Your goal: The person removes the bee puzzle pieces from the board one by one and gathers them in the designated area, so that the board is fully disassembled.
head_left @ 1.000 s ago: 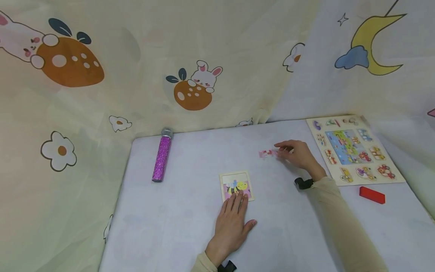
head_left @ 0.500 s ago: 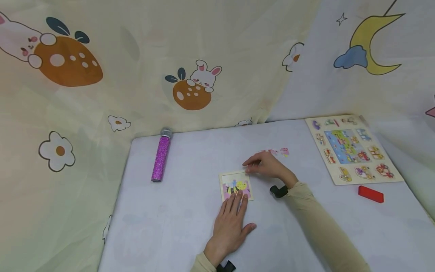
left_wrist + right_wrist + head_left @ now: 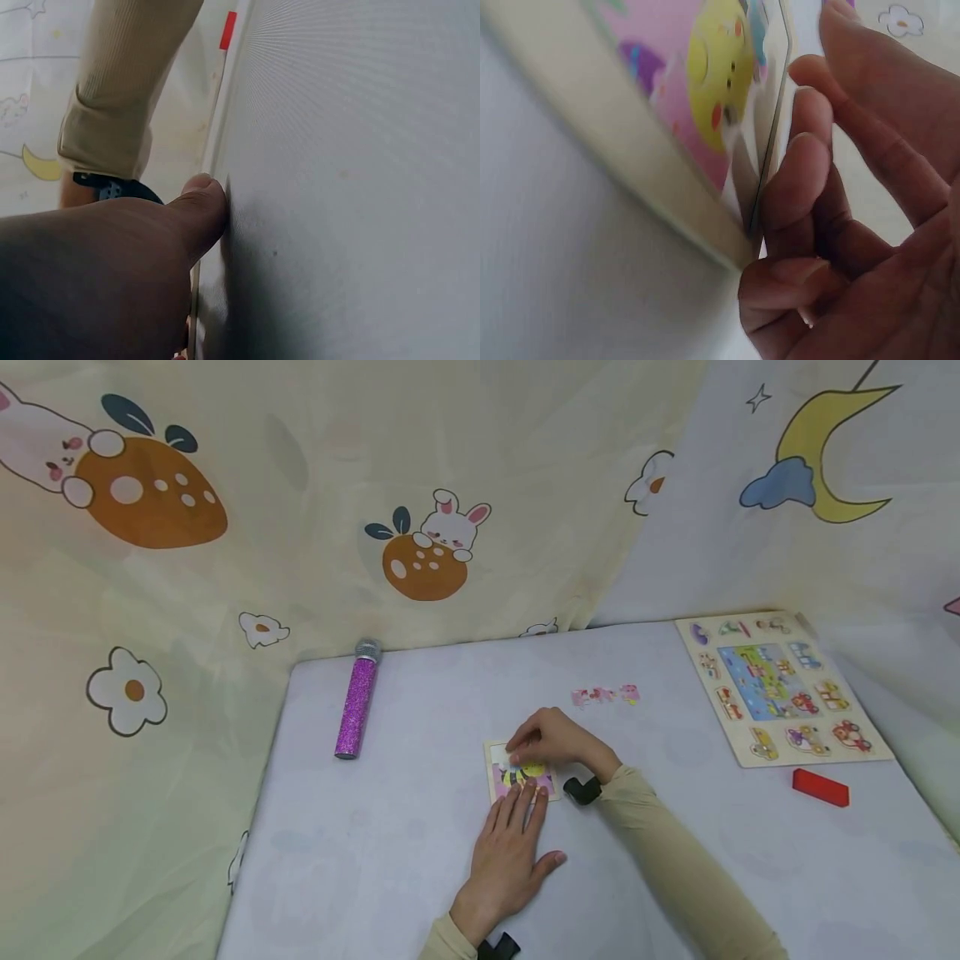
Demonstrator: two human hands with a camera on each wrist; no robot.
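Note:
A small square puzzle (image 3: 496,760) with a pale wooden frame and a yellow bee picture lies mid-table. My left hand (image 3: 507,860) lies flat, its fingertips resting on the near edge of the puzzle; in the left wrist view its thumb (image 3: 202,199) stretches along the white table. My right hand (image 3: 558,739) is over the puzzle's upper part, with its fingers bent and the thumb apart from the index fingertip. In the right wrist view the fingers (image 3: 799,180) are right at the frame's edge, and nothing shows between thumb and index.
Several pink puzzle pieces (image 3: 602,695) lie in a row behind the right hand. A larger picture puzzle board (image 3: 847,693) is at the right back, with a red block (image 3: 821,787) in front of it. A glittery purple microphone (image 3: 356,706) lies at the left back.
My right hand has moved from the pink pieces leftward and nearer, to over the upper part of the bee puzzle. The pink row is uncovered. My left hand has stayed in place.

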